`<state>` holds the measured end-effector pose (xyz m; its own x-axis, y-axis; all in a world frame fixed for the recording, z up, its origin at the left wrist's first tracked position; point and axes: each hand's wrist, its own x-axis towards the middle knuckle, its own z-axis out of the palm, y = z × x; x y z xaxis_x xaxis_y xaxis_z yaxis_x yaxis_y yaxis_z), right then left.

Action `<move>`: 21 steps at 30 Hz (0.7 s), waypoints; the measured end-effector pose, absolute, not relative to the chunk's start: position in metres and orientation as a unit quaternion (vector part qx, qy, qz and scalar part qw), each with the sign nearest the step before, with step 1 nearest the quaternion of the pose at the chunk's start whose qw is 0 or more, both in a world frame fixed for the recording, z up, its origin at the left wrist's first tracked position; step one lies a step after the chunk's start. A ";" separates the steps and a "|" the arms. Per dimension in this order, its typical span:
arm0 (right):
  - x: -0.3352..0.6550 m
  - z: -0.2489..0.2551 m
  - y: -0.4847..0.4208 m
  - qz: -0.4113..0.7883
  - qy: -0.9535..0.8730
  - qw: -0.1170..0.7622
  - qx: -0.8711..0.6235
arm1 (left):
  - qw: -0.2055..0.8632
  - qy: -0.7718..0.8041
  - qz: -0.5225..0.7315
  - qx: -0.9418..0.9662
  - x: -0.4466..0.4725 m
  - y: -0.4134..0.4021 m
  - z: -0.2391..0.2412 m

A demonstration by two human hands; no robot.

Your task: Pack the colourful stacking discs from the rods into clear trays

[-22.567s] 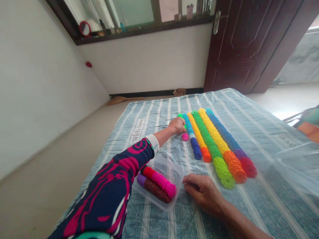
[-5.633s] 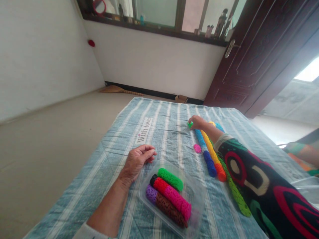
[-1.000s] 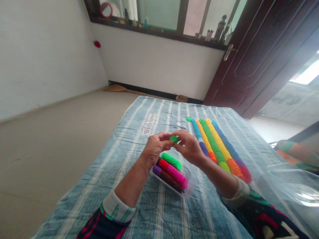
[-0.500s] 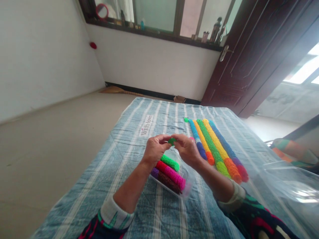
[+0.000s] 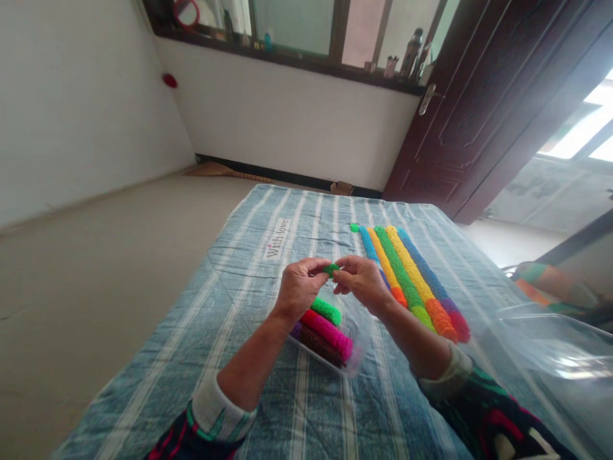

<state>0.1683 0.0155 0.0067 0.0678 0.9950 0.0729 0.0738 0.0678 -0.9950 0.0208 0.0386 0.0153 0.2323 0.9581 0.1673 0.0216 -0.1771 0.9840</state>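
Note:
My left hand [image 5: 299, 289] and my right hand [image 5: 363, 283] meet above a striped cloth, both pinching a small stack of green toothed discs [image 5: 331, 269]. Just below the hands lies a clear plastic tray [image 5: 353, 361] holding rolls of stacked discs in green [image 5: 326, 311], red and pink [image 5: 327, 327], and purple and brown. Beyond my right hand, several long rows of stacked discs [image 5: 407, 271] in blue, orange, green and yellow lie side by side. A single green disc [image 5: 354, 227] sits at the far end of the rows.
The blue striped cloth [image 5: 268, 268] covers a low surface with bare floor to the left. A large clear plastic container [image 5: 550, 364] stands at the right edge. A dark wooden door [image 5: 479, 96] and a window sill with bottles are behind.
Both hands stay together pinching the green discs. The camera view has shifted slightly, so hands and rows sit a little lower and to the left.

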 end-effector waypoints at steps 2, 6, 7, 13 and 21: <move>0.174 0.014 0.012 0.450 -0.523 0.503 -0.521 | 0.493 0.391 0.471 0.619 0.023 0.036 0.016; 0.189 0.028 0.005 0.430 -0.594 0.455 -0.505 | 0.526 0.348 0.452 0.631 0.025 0.032 0.018; 0.193 0.031 0.003 0.411 -0.623 0.432 -0.506 | 0.538 0.340 0.434 0.637 0.024 0.032 0.019; 0.203 0.038 -0.012 0.142 -0.832 0.189 -0.502 | 0.520 0.345 0.317 0.714 0.008 0.039 0.025; 0.174 0.051 -0.028 -0.047 -0.908 -0.088 -0.407 | 0.463 0.333 0.286 0.770 0.002 0.040 0.031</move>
